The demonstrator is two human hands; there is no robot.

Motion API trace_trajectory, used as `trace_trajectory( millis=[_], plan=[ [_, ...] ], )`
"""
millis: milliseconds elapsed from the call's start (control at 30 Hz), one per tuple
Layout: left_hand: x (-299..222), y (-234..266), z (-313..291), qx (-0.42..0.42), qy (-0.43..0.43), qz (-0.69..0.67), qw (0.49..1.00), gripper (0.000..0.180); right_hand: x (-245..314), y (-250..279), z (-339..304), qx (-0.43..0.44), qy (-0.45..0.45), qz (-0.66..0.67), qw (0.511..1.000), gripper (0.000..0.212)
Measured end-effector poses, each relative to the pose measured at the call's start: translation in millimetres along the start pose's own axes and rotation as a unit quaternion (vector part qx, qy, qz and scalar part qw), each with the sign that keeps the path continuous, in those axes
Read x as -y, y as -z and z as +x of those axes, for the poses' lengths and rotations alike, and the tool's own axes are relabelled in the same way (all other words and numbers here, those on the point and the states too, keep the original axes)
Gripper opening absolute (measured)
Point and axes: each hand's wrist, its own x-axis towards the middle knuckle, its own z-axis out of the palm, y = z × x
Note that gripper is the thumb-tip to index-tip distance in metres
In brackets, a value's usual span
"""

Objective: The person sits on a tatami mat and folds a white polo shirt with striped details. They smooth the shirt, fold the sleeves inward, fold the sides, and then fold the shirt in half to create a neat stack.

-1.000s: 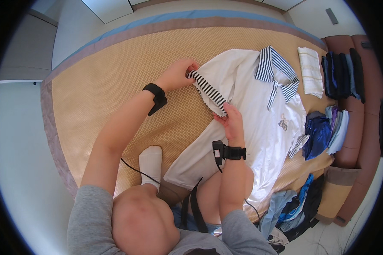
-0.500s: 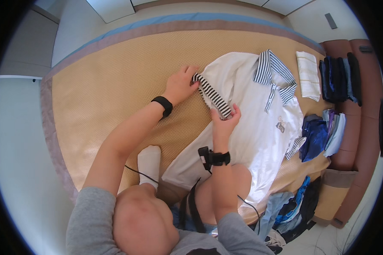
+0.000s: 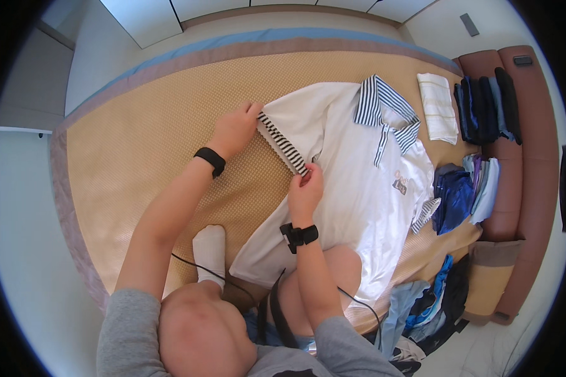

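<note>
A white polo shirt (image 3: 352,188) lies spread on the woven bed mat, its blue-and-white striped collar (image 3: 387,113) toward the far right. My left hand (image 3: 236,131) pinches the far end of the black-and-white striped sleeve cuff (image 3: 283,143). At the cuff's near end, my right hand (image 3: 306,193) grips the hem between thumb and fingers. Between the two hands the cuff runs straight and taut. The other sleeve's striped cuff (image 3: 426,215) rests at the shirt's right side. A small printed figure sits on the chest.
Folded dark clothes (image 3: 484,108), a folded cream cloth (image 3: 438,108) and folded blue garments (image 3: 454,196) line the right side by the brown headboard (image 3: 534,182). Loose clothes (image 3: 431,308) lie at the lower right. A black cable (image 3: 198,266) crosses by my socked foot (image 3: 209,248).
Both hands have moved left, drawing the sleeve cuff outward and pulling it straighter. My right hand has closed more firmly on the near end. The whole view has shifted slightly.
</note>
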Motion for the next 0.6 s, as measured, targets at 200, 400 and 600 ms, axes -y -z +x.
trace_trajectory(
  millis=[200,400,600],
  plan=[
    [35.2,-2.2,0.7,0.064,-0.001,-0.031,0.997,0.018,-3.4,-3.8,-6.4,0.041,0.099,-0.102,0.989,0.027],
    [32.8,6.2,2.0,0.095,0.01,0.009,0.995,0.024,-4.3,-4.0,-11.4,0.064,0.155,-0.146,0.975,0.033],
    [7.6,15.3,-15.3,0.081,-0.161,0.112,0.977,0.047,-5.0,3.1,-20.5,0.106,0.196,-0.258,0.94,0.042]
  ],
)
